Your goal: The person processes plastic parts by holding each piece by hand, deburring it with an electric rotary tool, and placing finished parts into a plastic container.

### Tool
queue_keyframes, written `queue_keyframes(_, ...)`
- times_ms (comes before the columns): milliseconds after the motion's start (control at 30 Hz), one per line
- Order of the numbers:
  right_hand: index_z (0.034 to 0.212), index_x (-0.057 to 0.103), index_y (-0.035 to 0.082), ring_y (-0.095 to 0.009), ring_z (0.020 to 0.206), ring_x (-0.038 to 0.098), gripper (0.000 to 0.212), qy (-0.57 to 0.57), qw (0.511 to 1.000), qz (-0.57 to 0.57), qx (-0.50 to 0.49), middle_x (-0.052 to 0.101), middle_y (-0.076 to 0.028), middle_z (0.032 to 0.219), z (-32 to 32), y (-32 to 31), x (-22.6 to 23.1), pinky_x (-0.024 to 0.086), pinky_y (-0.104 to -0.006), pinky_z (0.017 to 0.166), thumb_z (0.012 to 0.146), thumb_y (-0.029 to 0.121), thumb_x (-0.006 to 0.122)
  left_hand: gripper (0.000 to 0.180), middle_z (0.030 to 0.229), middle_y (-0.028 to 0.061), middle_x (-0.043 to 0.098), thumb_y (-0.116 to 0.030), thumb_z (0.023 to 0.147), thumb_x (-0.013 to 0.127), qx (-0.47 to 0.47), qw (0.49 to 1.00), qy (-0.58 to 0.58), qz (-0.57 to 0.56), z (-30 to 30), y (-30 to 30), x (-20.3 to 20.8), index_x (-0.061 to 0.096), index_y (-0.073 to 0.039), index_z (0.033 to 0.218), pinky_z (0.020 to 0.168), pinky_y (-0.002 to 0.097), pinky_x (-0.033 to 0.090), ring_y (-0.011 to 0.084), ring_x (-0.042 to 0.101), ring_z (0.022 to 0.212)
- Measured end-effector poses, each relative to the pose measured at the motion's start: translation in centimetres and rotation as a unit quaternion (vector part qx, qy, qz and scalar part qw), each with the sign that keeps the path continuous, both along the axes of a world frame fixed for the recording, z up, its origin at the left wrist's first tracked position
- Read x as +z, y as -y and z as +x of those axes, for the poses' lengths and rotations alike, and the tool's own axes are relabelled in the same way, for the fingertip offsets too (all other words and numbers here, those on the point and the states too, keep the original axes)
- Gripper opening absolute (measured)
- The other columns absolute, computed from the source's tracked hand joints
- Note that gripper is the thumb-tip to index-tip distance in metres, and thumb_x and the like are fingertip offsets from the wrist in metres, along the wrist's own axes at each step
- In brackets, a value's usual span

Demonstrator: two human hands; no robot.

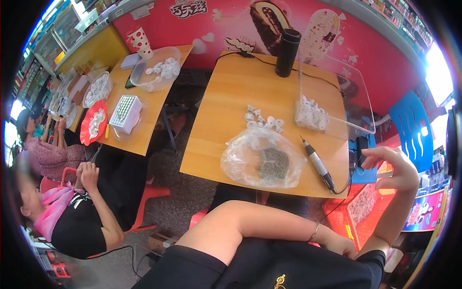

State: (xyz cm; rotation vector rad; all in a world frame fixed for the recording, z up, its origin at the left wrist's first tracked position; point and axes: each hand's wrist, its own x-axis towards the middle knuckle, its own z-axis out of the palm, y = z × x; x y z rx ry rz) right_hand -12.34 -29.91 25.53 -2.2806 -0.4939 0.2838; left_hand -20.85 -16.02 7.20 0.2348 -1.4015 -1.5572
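My left arm lies across my body, and my left hand point(339, 244) rests against my right elbow, its fingers mostly hidden. Raised beyond the table's right edge, my right hand point(395, 166) is empty, with bent fingers apart from the thumb. Nearest to it on the table is a silver-and-black pen-shaped rotary tool point(318, 164) with a cord. Left of the tool lies a clear plastic bag point(236, 161) holding a grey grainy block point(275, 164). Behind the bag are several small white round pieces point(270, 121). A clear bin point(338, 132) holds more white pieces point(310, 114).
A black cylindrical bottle point(288, 53) stands at the back. Right of the table are a blue chair point(413, 123) and an orange-red basket point(346, 219). On the left, a seated person point(79, 226) with hands together is beside another table point(139, 137) bearing bowls and a white rack point(126, 114).
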Motion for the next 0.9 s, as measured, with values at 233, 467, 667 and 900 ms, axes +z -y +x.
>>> queue_keyframes(233, 0.125, 0.053, -0.002, -0.024, 0.083, 0.067, 0.076, 0.055, 0.995, -0.077, 0.033, 0.068, -0.013, 0.09, 0.6, -1.4, 1.5, 0.051, -0.0325, 0.073, 0.062, 0.028, 0.082, 0.015, 0.059, 0.0046, 0.056, -0.01, 0.074, 0.07, 0.013, 0.998, 0.051, -0.035, -0.4, 0.0, 1.0, 0.061, 0.002, 0.073, 0.053, 0.0301, 0.04, 0.0114, 0.053, 0.056)
queue_keyframes(467, 0.125, 0.053, 0.0, -0.024, 0.085, 0.067, 0.072, 0.071, 0.991, -0.104, 0.033, 0.067, -0.011, 0.091, 0.6, -2.0, 1.7, 0.052, -0.0329, 0.074, 0.064, 0.024, 0.081, 0.013, 0.062, 0.0106, 0.06, -0.019, 0.065, 0.066, 0.341, 0.898, 0.265, -0.076, -0.3, -0.1, -0.4, 0.059, -0.009, 0.065, 0.057, 0.0432, 0.046, 0.0336, 0.06, 0.064)
queue_keyframes(667, 0.126, 0.052, 0.0, -0.023, 0.086, 0.066, 0.072, 0.065, 0.996, -0.054, -0.012, 0.066, -0.012, 0.092, -1.9, -1.1, -1.0, 0.052, -0.0332, 0.077, 0.066, 0.025, 0.082, 0.008, 0.068, 0.0073, 0.063, -0.017, 0.068, 0.062, 0.338, 0.765, 0.515, -0.189, 1.4, -1.2, 1.7, 0.061, -0.01, 0.067, 0.079, 0.0386, 0.04, 0.0261, 0.061, 0.068)
queue_keyframes(900, 0.126, 0.052, -0.001, -0.023, 0.088, 0.066, 0.072, -0.002, 0.988, 0.061, -0.139, 0.067, -0.013, 0.093, -8.0, 0.9, -8.1, 0.051, -0.0333, 0.081, 0.068, 0.03, 0.082, 0.018, 0.081, 0.011, 0.063, -0.013, 0.088, 0.059, 0.479, 0.848, 0.093, -0.204, 13.1, -13.4, 11.8, 0.06, -0.002, 0.074, 0.075, 0.0436, 0.049, 0.0265, 0.061, 0.076)
